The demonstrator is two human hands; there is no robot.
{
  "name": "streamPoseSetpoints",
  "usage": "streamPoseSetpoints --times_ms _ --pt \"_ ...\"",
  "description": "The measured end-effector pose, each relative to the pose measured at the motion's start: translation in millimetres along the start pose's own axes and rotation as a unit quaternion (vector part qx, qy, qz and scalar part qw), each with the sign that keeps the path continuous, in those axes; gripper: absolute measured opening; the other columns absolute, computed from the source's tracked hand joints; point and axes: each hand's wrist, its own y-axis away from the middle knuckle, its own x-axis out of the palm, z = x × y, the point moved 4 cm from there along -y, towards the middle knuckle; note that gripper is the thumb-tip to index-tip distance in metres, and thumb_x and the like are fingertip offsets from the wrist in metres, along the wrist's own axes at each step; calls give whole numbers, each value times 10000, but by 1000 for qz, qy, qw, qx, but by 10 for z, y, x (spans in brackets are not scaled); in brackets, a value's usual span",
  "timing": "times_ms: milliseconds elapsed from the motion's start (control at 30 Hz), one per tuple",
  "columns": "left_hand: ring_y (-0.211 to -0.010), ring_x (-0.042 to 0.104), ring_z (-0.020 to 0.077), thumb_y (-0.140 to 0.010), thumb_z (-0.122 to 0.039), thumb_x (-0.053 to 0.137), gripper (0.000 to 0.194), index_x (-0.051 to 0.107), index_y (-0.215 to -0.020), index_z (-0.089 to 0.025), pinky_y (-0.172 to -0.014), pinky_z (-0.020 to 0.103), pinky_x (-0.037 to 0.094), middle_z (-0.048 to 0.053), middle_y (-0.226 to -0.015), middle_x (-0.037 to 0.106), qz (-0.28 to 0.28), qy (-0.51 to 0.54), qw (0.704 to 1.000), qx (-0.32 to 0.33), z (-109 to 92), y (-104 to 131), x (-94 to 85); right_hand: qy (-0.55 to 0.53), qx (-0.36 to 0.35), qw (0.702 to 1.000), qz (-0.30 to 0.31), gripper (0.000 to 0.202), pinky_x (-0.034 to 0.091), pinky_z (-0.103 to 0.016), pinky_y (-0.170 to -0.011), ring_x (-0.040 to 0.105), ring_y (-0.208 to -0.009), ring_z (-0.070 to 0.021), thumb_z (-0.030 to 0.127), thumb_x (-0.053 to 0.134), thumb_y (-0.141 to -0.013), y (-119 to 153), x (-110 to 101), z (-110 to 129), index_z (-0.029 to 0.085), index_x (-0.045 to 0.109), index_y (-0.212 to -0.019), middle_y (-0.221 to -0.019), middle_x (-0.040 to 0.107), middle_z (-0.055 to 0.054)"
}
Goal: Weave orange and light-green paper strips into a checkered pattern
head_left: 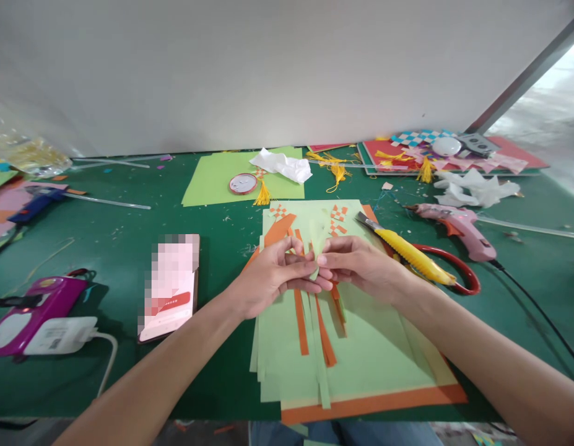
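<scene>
Head view: gripping a pale green paper strip with the fingertips of left hand and right hand, over the green sheets. Could crease or tear it with too hard a pinch or pull — or scatter the loose orange strips underneath by brushing too low.

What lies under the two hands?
Pale green paper and orange strips show beneath the left hand and right hand; whatever the hands directly cover is hidden.
</scene>
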Motion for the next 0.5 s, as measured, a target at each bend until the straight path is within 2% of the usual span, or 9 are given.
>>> streamPoseSetpoints --times_ms 133,233,333,500 --pt "-799 747 181 -879 -216 672 233 444 -844 -183 -757 281 581 57 -800 762 16 -24 999 23 -9 5 2 4 -6 1000 -12 252 269 -229 -495 510 -555 -77 352 758 -752 8 -15 11 158 619 -671 -619 596 19" --pt "-837 748 202 -907 -245 635 189 463 -874 -175 -791 321 586 71 -855 765 17 -58 997 50 -10 6 -1 13 -13 999 -47 259 259 -230 -494 479 -541 -73 359 765 -739 11 -40 27 160 613 -670 -589 571 27" --pt "-848 748 209 -895 -220 648 192 462 -883 -176 -802 334 588 63 -859 762 1 -92 993 72 -3 7 -6 27 -17 996 -85 290 253 -231 -483 444 -516 -69 386 775 -717 9 -64 38 163 598 -659 -554 527 41" --pt "-826 751 209 -863 -217 683 267 418 -837 -190 -780 329 589 42 -822 759 -18 -104 991 79 13 -6 -9 52 -21 995 -85 304 247 -237 -466 418 -497 -69 419 767 -719 4 -57 27 165 610 -671 -566 526 36"
